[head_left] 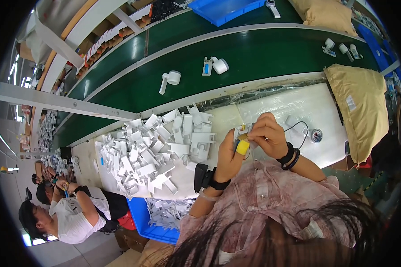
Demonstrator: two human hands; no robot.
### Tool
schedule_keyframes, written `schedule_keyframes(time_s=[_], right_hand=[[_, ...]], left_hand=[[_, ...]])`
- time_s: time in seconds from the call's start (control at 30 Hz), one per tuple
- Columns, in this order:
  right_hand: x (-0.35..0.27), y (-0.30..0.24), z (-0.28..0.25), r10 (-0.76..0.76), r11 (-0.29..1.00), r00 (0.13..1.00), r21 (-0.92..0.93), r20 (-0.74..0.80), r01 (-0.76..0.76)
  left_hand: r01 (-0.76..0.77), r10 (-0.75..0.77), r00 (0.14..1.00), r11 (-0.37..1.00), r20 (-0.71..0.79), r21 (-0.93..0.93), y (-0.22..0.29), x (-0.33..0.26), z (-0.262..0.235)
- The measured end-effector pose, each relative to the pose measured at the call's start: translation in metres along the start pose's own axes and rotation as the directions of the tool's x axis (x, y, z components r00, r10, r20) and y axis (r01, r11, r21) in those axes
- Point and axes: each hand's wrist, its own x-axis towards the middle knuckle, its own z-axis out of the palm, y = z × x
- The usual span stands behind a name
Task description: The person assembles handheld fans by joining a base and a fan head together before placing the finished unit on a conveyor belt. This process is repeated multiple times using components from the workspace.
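Close in front of my body, my left hand (pixel 229 156) is closed around a small white and grey part with a yellow block (pixel 242 147) on its lower side. My right hand (pixel 270 135) pinches the same part from the other side, its fingers bent over the top. The fingers hide much of the part, so its exact kind is unclear. A thin black cable (pixel 304 126) curves over the table by my right wrist. Near it lies a small round component (pixel 316 135) with a dark centre. To the left of my hands is a large heap of white plastic housings (pixel 149 151).
A green conveyor belt (pixel 124 91) crosses beyond the table, carrying white round-headed units (pixel 219 66). A brown paper sack (pixel 358 111) stands at right. Below the heap sits a blue bin (pixel 140 222) of small parts. Another person (pixel 78 213) works at the left.
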Motion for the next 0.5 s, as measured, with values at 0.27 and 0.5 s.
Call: schedule_keyframes(time_s=[0.27,0.5], right_hand=[[0.0037,-0.0029,0.0004,-0.038,0.998,0.999,-0.058,-0.009,0.037],[0.0017,-0.0046,0.0037,-0.051,0.994,0.998,-0.095,-0.027,0.048]], left_hand=[[0.003,0.003,0.998,0.996,-0.062,0.088,-0.0029,0.0006,0.003],[-0.042,0.056,0.993,0.991,-0.105,0.126,-0.0003,0.0018,0.007]])
